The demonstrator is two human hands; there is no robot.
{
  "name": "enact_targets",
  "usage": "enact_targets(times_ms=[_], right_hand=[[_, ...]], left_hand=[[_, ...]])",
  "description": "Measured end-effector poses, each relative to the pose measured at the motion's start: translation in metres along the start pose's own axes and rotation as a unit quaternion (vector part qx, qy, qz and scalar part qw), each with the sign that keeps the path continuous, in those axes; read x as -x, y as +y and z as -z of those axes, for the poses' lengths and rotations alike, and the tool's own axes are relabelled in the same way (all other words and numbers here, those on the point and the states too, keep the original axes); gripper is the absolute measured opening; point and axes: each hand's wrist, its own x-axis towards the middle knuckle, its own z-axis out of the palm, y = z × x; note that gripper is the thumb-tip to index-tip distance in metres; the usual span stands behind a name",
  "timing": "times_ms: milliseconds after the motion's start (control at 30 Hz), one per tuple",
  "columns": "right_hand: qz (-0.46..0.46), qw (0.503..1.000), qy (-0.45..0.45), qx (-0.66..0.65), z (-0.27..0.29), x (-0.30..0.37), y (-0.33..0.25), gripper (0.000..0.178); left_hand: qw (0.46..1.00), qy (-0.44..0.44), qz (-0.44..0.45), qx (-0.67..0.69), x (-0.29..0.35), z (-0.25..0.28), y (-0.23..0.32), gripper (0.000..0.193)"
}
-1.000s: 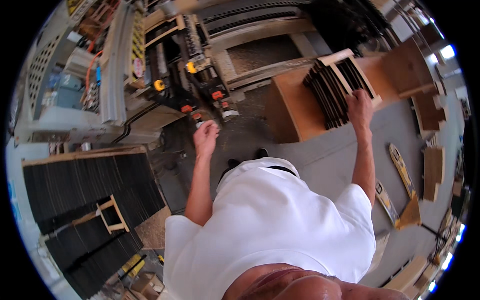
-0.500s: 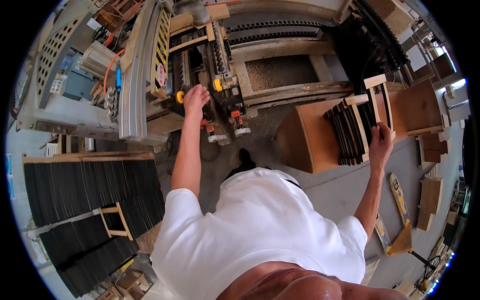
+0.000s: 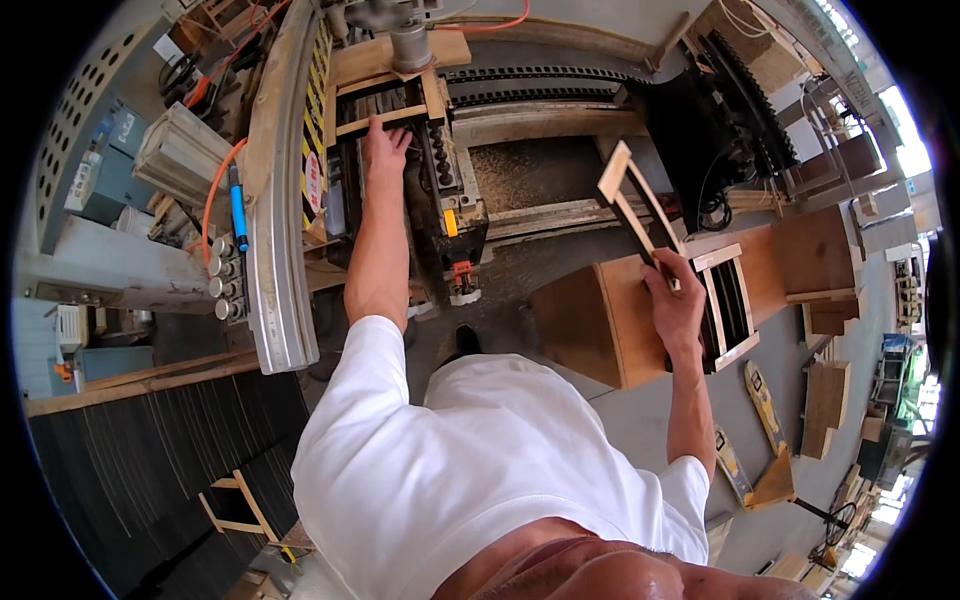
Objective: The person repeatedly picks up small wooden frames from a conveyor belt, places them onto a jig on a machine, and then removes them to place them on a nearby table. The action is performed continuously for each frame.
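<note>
My left hand (image 3: 384,155) reaches forward into the machine, fingers stretched and somewhat apart. Its fingertips are at the near rail of a wooden frame (image 3: 380,122), which lies across the machine bed under a grey cylindrical head (image 3: 409,48). Whether they press on that rail I cannot tell. On the other side, my right hand (image 3: 677,305) grips a second wooden frame (image 3: 622,172), narrow with pale and dark edges, by its near end. This frame is tilted in the air, beside a stack of similar frames (image 3: 728,305) on a brown wooden box (image 3: 590,325).
A metal rail (image 3: 272,230) with a blue tool (image 3: 237,208) borders the machine on the left. Many black slats (image 3: 160,440) stand at lower left, with another wooden frame (image 3: 240,505) among them. A yellow pallet jack (image 3: 772,482) is on the floor at right.
My left hand has moved forward from beside the yellow knobs to the frame in the machine. My right hand has lifted its frame off the stack and brought it left.
</note>
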Motion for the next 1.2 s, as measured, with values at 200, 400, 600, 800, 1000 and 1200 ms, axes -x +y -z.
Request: enact_targets(times_ms=[200,400,600,800,1000,1200], right_hand=[[0.171,0.982,-0.07,0.045,-0.074,-0.055,-0.019,0.023],[0.405,0.902,-0.142,0.054,-0.181,-0.114,-0.045,0.017],[0.498,0.841,-0.208,0.044,-0.292,-0.139,-0.055,0.024],[0.481,0.828,-0.285,0.043,-0.309,-0.141,-0.043,0.032],[0.492,0.814,-0.309,0.006,-0.312,-0.161,-0.06,0.027],[0.481,0.819,-0.311,0.039,-0.356,-0.198,-0.053,0.026]], left_hand=[[0.999,0.018,0.01,0.025,0.015,0.028,-0.006,0.062],[0.997,-0.048,0.057,0.017,0.108,0.07,-0.029,0.04],[0.992,-0.121,0.035,0.021,0.155,0.078,-0.033,0.019],[0.99,-0.128,-0.01,0.066,0.162,0.066,-0.034,0.025],[0.995,-0.045,-0.071,0.061,0.165,0.063,-0.049,0.028],[0.998,-0.011,-0.06,0.018,0.243,0.069,-0.053,0.036]])
